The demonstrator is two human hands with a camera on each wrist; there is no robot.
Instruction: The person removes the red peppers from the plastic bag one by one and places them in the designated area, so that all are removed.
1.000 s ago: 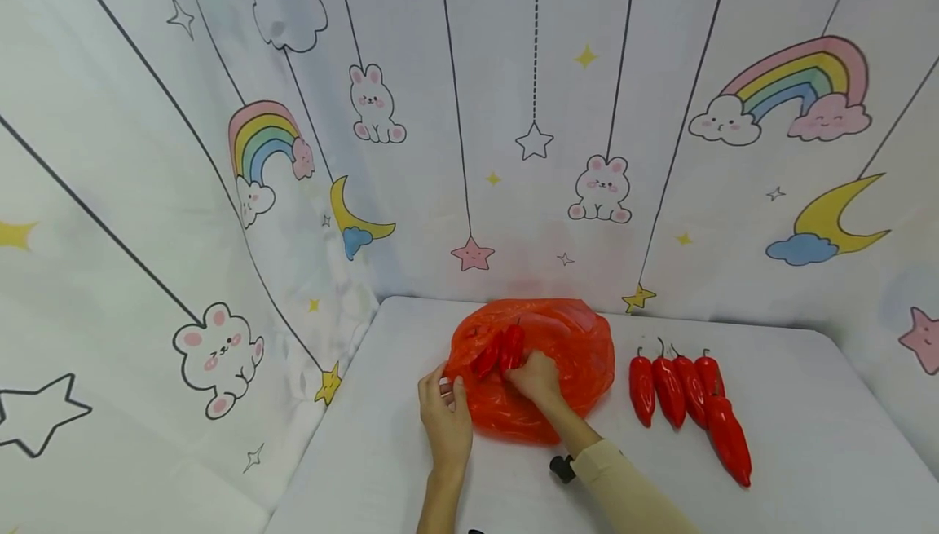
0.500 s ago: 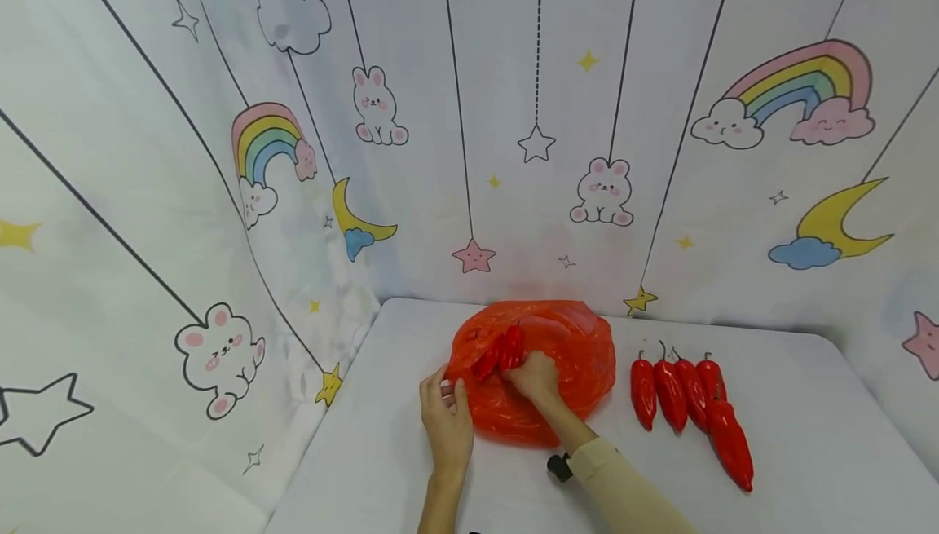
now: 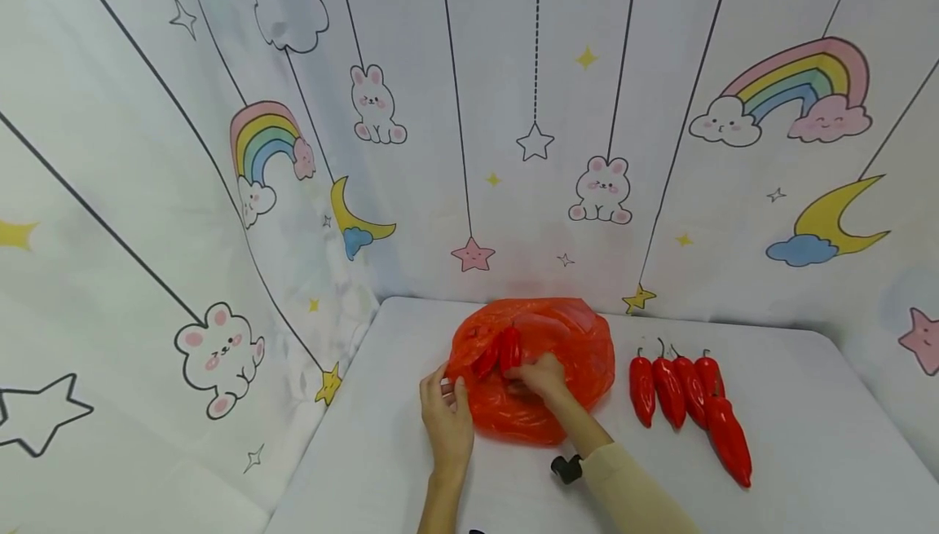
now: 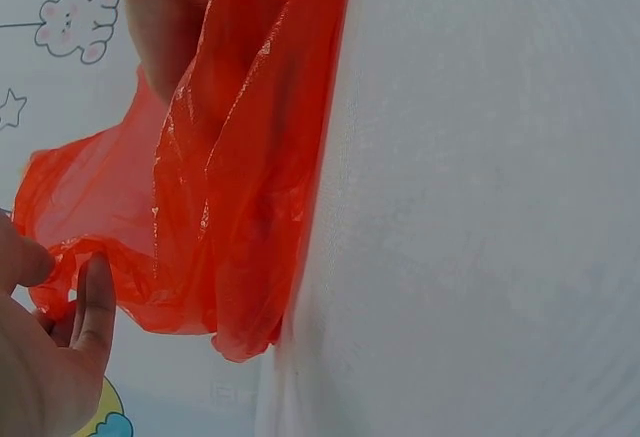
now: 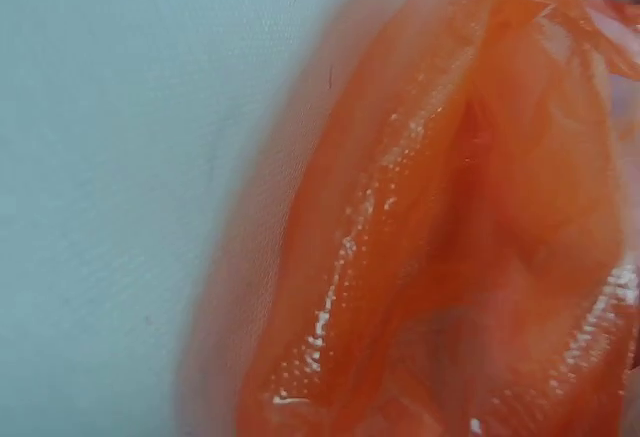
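A thin red plastic bag (image 3: 587, 371) lies spread on the white table with its mouth facing up. My left hand (image 3: 447, 428) pinches the bag's left rim; thumb and fingers show on the film in the left wrist view (image 4: 60, 357). Inside the bag, one red chili pepper (image 3: 510, 348) lies beside another red pepper (image 3: 487, 360). The fingertips of my right hand (image 3: 543, 376) reach into the bag at the lower end of the nearer pepper, its lower fingers partly hidden. Bag film (image 5: 440, 237) fills much of the right wrist view, hiding the right fingers.
Several red chili peppers (image 3: 670, 391) lie in a row right of the bag, with one larger pepper (image 3: 729, 440) at an angle in front. A black wrist device (image 3: 566, 469) sits by the right sleeve (image 3: 631, 489). A patterned curtain (image 3: 411, 191) closes the back.
My right hand has shifted slightly right, away from the nearer pepper, which has tipped a little. The left hand keeps its hold on the bag's rim. The peppers outside lie unmoved.
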